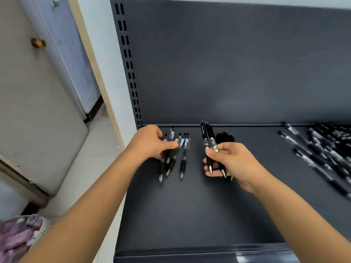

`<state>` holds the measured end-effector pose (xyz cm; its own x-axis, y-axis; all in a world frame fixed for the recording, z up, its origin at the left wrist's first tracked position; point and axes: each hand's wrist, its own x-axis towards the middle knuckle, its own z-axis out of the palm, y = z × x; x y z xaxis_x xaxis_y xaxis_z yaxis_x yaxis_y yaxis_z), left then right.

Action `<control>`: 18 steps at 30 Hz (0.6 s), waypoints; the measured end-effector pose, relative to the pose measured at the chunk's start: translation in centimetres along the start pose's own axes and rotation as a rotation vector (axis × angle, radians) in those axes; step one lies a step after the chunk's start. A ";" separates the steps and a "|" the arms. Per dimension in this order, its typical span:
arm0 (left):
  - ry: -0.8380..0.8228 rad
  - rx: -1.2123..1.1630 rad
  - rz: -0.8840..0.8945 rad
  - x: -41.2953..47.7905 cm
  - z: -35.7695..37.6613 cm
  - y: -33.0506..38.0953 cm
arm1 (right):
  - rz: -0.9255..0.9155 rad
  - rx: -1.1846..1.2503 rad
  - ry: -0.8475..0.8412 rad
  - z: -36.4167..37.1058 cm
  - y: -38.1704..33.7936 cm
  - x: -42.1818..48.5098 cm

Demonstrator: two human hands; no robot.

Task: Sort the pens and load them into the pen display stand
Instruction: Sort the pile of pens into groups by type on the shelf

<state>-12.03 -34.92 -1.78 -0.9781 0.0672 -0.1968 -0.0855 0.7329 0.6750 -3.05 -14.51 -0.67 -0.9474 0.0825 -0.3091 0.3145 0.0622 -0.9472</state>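
— Forearms (284,209) are reaching in over the shelf (190,215). What is each hand doing?

— My right hand (229,162) is curling round a few black pens (208,141), with the thumb pressing across the barrels. My left hand (150,143) is gripping a fanned bunch of clear-barrelled pens (171,158), held low. I cannot tell whether they are touching the shelf.

— Which way are they pointing?

— Both sets are running near to far, metal tips toward the near edge and clicker ends toward the back panel (237,63). One more clear pen (183,158) is lying just right of the left bunch, the same way round.

— Which step is this?

— Sorting, I'd judge: like is being gathered with like. At far right a loose pile (326,149) is lying slantwise, unsorted. No display stand is showing.

— And next?

— Probably squaring each bundle so the tips are lining up, keeping the fan from slipping, then fetching more from the pile.
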 end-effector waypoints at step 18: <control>0.092 0.332 0.110 -1.6 0.7 1.7 | -0.082 -0.558 0.441 -6.3 1.7 0.6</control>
<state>-10.46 -33.30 -0.79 -0.9923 0.1082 -0.0607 0.0732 0.9057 0.4175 -2.72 -8.10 -1.92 -0.8942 0.4431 -0.0639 0.3382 0.5751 -0.7449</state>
